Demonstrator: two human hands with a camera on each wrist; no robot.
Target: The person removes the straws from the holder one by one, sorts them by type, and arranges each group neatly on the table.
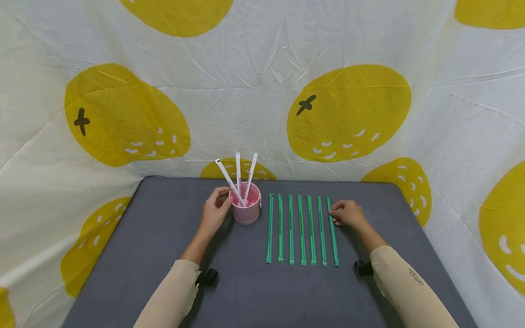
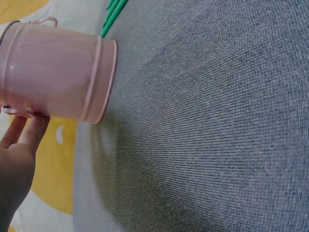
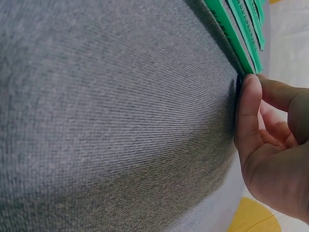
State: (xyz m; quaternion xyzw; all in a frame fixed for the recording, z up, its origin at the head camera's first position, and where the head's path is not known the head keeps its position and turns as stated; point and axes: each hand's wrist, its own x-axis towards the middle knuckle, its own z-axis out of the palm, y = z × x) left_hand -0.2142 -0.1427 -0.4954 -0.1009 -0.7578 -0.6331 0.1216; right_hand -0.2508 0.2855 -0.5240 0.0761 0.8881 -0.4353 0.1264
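Observation:
A small pink bucket (image 1: 246, 214) stands upright on the grey table, with three white wrapped straws (image 1: 239, 173) leaning out of it. My left hand (image 1: 215, 207) touches the bucket's left side, its fingers extended to the wall beside a small handle (image 2: 18, 112) in the left wrist view. To the right of the bucket, several green wrapped straws (image 1: 301, 230) lie side by side in a row. My right hand (image 1: 346, 213) pinches the rightmost green straw (image 1: 333, 241) near its far end, with thumb and fingertips close over the cloth. Dark printing runs along the wrappers.
Grey cloth covers the table (image 1: 246, 291), whose far edge runs just behind the bucket. A pale curtain (image 1: 246, 109) with large yellow fruit prints hangs behind and at both sides. Each forearm wears a black wrist camera (image 1: 208, 277).

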